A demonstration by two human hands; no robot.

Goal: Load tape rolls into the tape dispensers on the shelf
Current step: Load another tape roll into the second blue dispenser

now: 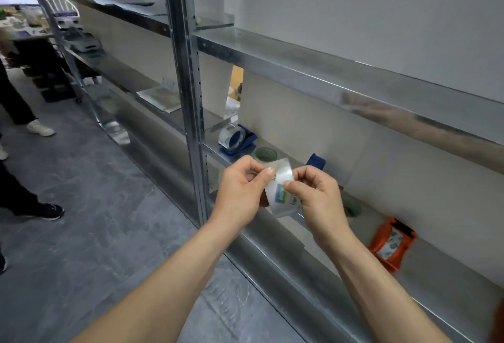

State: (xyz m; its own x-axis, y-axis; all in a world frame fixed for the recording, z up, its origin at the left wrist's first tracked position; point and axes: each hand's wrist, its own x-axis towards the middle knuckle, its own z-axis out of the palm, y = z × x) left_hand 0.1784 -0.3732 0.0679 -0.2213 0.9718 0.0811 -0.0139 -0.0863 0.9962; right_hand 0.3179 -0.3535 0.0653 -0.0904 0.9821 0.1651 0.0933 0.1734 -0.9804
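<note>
Fingers of the left hand [240,187] and right hand [319,200] pinch a clear tape roll [282,192].
It is held just in front of the shelf [441,269]; beyond, a blue dispenser [237,139] with tape stands there, an orange dispenser [392,244] farther right.

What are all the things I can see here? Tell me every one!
Clear tape roll with a blue-green label: one, see-through, in front of the shelf, between both hands.
Blue tape dispenser holding a clear roll: one, blue, on the shelf, left of the hands.
Second blue dispenser: one, blue, partly hidden behind the hands.
Orange tape dispenser: one, orange, on the shelf, far right.
Dark green round pieces: two, on the shelf; the other is beside the right hand.
Silver metal shelf unit: one, silver, along the white wall.
Left hand: pinches the roll.
Right hand: pinches the roll.
</note>
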